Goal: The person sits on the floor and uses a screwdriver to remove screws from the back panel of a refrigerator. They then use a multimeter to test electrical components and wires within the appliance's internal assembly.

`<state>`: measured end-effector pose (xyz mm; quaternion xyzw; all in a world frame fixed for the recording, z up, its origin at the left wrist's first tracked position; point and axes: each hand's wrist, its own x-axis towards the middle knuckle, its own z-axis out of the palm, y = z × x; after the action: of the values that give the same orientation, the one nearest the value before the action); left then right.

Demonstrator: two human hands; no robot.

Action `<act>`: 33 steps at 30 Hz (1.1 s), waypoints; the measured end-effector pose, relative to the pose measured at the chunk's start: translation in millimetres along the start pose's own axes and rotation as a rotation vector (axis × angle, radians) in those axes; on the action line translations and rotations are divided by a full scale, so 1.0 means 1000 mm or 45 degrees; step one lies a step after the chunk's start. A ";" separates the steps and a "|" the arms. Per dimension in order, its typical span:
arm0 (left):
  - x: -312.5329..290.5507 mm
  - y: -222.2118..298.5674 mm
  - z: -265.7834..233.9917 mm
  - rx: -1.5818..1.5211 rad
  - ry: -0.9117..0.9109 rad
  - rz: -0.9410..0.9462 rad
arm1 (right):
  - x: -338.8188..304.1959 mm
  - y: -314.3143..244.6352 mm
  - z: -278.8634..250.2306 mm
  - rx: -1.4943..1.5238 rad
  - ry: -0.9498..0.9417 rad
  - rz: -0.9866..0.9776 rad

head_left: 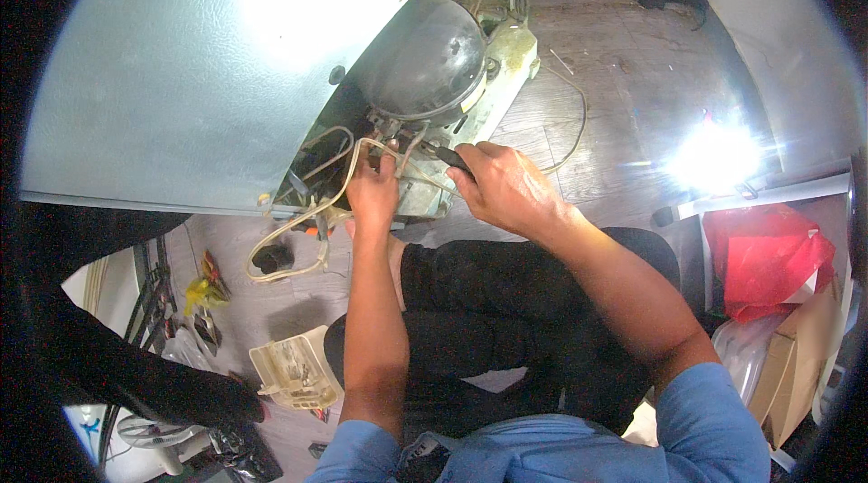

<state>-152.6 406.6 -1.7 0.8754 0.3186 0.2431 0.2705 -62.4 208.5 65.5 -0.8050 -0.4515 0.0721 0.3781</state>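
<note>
A round black compressor [425, 58] sits in the open base of a large light-blue refrigerator cabinet [181, 103]. My right hand [515, 186] is closed round black-handled pliers [445, 155], whose metal end points at the side of the compressor, among thin pipes. Just left of that tip, my left hand [373, 184] reaches in below the compressor with its fingers bent together; what they hold is too small and shadowed to name. A pale cable [339, 198] loops past my left wrist and down toward the floor.
A pale metal base rail [508, 67] runs beside the compressor. On the right stand a glaring work light [714, 157], a red bag [768, 257] and cardboard [796, 356]. A cream plastic tray [294, 370] lies at my left; another person's dark-clothed leg [145, 365] is nearby.
</note>
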 end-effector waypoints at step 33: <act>0.001 -0.001 -0.001 0.035 0.052 0.154 | 0.032 0.034 -0.031 0.073 -0.170 -0.173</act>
<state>-152.7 407.6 -1.5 0.8915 0.2739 0.2722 0.2367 -6.6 206.7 71.6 -0.7548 -0.5271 0.1124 0.3740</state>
